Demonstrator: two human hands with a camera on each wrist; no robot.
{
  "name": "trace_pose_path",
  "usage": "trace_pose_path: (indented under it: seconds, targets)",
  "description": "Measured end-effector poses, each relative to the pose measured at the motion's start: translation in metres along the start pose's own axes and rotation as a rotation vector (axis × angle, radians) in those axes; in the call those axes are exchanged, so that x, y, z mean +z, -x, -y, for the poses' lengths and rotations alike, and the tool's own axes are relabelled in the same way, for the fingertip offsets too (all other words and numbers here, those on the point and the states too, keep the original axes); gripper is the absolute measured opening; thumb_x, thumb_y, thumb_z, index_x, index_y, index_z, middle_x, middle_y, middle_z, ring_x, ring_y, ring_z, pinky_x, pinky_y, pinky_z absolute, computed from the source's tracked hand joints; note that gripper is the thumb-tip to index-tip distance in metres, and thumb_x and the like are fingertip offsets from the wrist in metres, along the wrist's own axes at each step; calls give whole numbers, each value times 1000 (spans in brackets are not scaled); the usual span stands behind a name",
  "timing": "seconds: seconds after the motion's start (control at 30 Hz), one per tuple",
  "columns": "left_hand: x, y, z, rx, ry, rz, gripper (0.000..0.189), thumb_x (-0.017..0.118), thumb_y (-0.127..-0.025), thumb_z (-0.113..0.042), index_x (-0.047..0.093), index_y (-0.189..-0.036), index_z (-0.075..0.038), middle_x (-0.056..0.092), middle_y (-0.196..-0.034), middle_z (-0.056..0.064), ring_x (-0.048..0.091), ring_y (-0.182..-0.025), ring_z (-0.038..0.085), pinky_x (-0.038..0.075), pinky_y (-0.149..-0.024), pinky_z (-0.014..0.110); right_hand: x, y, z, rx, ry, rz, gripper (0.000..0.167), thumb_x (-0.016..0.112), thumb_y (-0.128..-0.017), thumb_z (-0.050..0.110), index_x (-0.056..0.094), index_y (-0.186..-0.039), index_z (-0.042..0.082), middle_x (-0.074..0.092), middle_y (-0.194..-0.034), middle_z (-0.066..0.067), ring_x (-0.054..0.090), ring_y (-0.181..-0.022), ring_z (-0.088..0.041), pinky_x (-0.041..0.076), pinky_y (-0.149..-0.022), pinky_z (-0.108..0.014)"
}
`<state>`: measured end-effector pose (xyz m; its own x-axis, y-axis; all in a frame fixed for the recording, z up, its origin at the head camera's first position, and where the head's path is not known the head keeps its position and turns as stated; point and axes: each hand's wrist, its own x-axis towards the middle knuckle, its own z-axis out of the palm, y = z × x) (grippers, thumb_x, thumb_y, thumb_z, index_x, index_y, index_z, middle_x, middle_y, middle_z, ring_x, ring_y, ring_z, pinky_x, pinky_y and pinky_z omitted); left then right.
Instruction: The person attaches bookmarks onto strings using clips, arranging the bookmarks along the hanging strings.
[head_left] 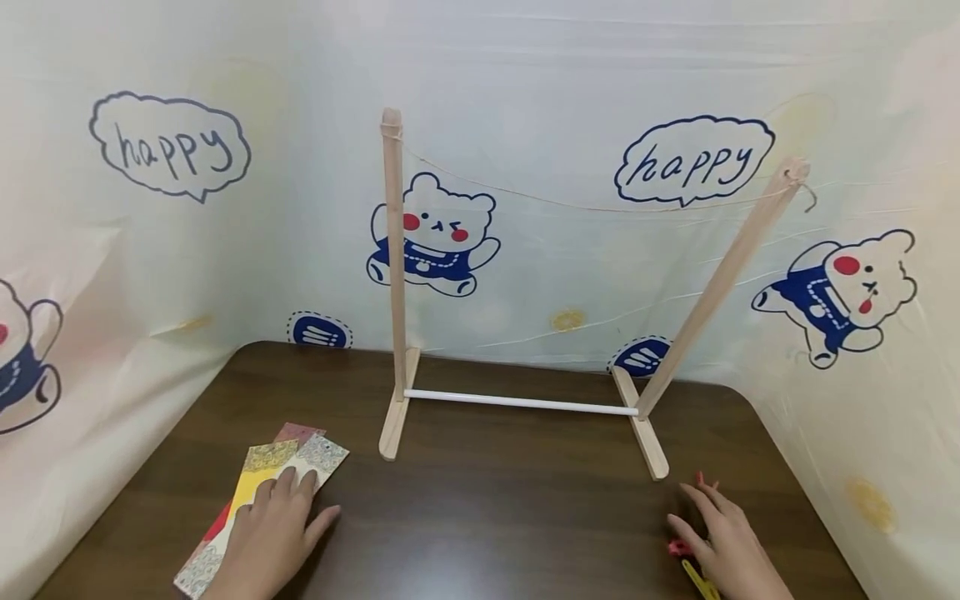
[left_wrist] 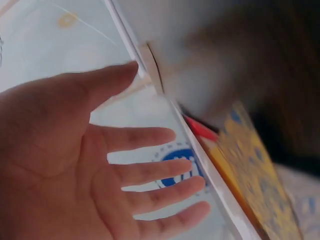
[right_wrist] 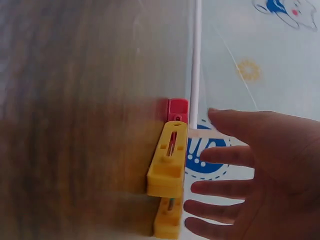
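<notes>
My left hand [head_left: 270, 529] lies over a loose stack of long cards at the left of the table, its fingers fairly straight and spread. A white card with silver patterned ends [head_left: 322, 457] is on top, beside a yellow card with a gold patterned end [head_left: 258, 483]. Red card edges [head_left: 217, 525] peek out underneath. At the right, my right hand [head_left: 723, 533] hovers close over several plastic clothespins, fingers extended. A pink-red clothespin [head_left: 678, 547] and a yellow clothespin [head_left: 700, 579] show beside it; the right wrist view shows another yellow clothespin [right_wrist: 167, 227].
A wooden frame stands across the back, with a left post [head_left: 394, 267], a leaning right post [head_left: 720, 287] and a white rod [head_left: 517, 402] low between them. A thin string [head_left: 570, 205] sags between the post tops. Printed cloth [head_left: 525, 75] surrounds the brown table [head_left: 480, 517].
</notes>
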<state>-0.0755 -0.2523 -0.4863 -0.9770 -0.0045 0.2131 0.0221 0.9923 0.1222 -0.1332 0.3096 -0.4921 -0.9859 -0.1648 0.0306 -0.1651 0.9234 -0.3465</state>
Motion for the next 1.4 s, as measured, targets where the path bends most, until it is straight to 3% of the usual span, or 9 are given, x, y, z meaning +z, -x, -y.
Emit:
trace_pose_path:
  seconds: [0.1, 0.3, 0.6, 0.73, 0.87, 1.0, 1.17, 1.27, 1.4]
  targets:
    - [1, 2, 11, -14, 29, -28, 55, 80, -82, -37, 61, -114, 4, 58, -106, 28, 57, -88, 49, 47, -53, 60, 3, 4, -10, -46, -55, -17, 67, 69, -92, 44, 55, -134, -5, 46, -135, -42, 45, -117, -64, 43, -84, -72]
    - [2, 10, 33, -104, 78, 31, 68, 83, -78, -36, 55, -123, 7, 57, -105, 30, 55, -86, 52, 46, -53, 62, 12, 2, -10, -83, -85, -44, 68, 76, -83, 50, 61, -129, 2, 46, -138, -37, 41, -122, -58, 40, -85, -74]
    - [6, 7, 50, -150, 164, 117, 80, 87, -73, -35, 50, -127, 10, 52, -101, 36, 54, -86, 52, 47, -62, 63, 18, 3, -10, -55, -102, -62, 35, 78, -84, 43, 72, -97, 11, 52, -133, -35, 44, -120, -54, 42, -89, -70]
    - [6, 5, 52, -169, 239, 113, 80, 89, -70, -29, 49, -125, 14, 55, -97, 37, 56, -87, 53, 48, -68, 63, 14, 11, -13, -55, -75, -32, 47, 83, -75, 50, 70, -101, 13, 51, -134, -35, 45, -119, -56, 43, -86, -69]
    - [2, 1, 55, -201, 353, 107, 62, 84, -76, -19, 51, -118, 13, 63, -84, 21, 62, -77, 38, 50, -68, 51, 12, 16, -17, -88, -66, -18, 56, 89, -67, 47, 67, -104, 12, 50, -135, -33, 45, -118, -55, 44, -85, -68]
    - [-1, -2, 57, -214, 426, 65, 33, 79, -82, -15, 61, -100, 5, 59, -75, 0, 51, -67, 12, 44, -62, 34, 13, 15, -21, -132, -99, -60, 42, 92, -66, 35, 63, -91, 16, 53, -133, -33, 47, -116, -55, 43, -86, -68]
    - [-10, -2, 59, -251, 495, 24, 18, 75, -87, -14, 66, -93, 1, 67, -76, -1, 51, -66, -1, 44, -64, 29, 16, 14, -24, -185, -123, -91, 37, 92, -68, 23, 55, -76, 22, 54, -130, -35, 51, -111, -56, 42, -85, -68]
    - [-17, -1, 59, -292, 544, 21, 19, 71, -92, -18, 66, -96, 1, 71, -76, 0, 54, -68, -1, 44, -66, 27, 15, 14, -23, -192, -114, -110, 38, 92, -67, 25, 55, -76, 24, 56, -128, -35, 52, -111, -56, 42, -85, -67]
    - [-26, -1, 58, -330, 616, -12, 23, 68, -96, -23, 68, -97, -1, 72, -73, -2, 54, -71, -2, 41, -69, 17, 9, 14, -22, -151, -98, -69, 37, 92, -66, 29, 57, -76, 24, 55, -129, -35, 50, -113, -56, 41, -87, -67]
